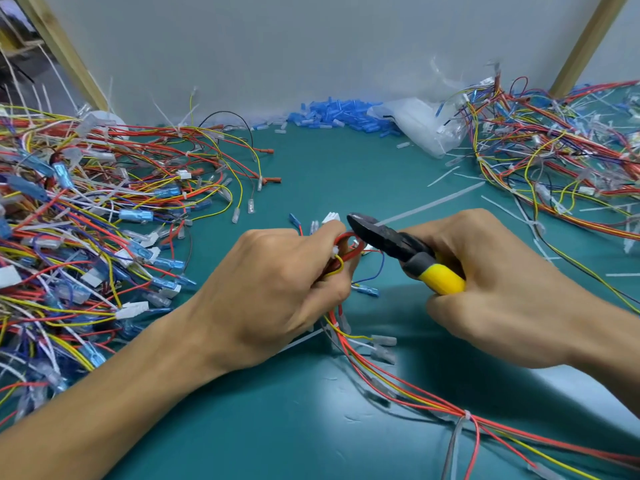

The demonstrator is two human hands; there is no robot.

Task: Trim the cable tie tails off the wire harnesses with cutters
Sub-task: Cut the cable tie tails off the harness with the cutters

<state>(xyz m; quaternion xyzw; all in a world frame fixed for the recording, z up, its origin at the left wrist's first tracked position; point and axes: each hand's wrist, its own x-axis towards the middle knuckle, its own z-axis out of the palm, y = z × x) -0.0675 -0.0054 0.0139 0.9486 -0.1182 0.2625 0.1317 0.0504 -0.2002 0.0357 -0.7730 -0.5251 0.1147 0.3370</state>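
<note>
1. Nearest the camera, the green mat [277, 427] carries the trailing end of the wire harness [398, 379]. Its red and yellow wires run off to the lower right, bunched by a cable tie [467, 418].
2. The left hand [277, 292] is at mid-mat, fingers curled tight round a looped bunch of the same harness's red and yellow wires.
3. The right hand [502, 282] is just beside it, fist wrapped round the yellow handles of the cutters [391, 239], black head pointing left toward the held loop.
4. The cutter jaws are nearly closed at the base of a pale cable tie tail [433, 202], which sticks out up and to the right over the mat. It cannot be told whether the tail is cut through.
5. A white connector [330, 216] lies on the mat just beyond the left fingertips.
6. The left pile [86, 220] of tangled harnesses has blue and clear terminals; the right pile [554, 150] is well apart across the mat.
7. Loose tails [443, 176] lie scattered near the right pile.
8. At the back are a heap of blue sleeves [339, 114], a clear plastic bag [422, 129] beside it, a grey wall [311, 46] and two wooden posts [59, 46].
</note>
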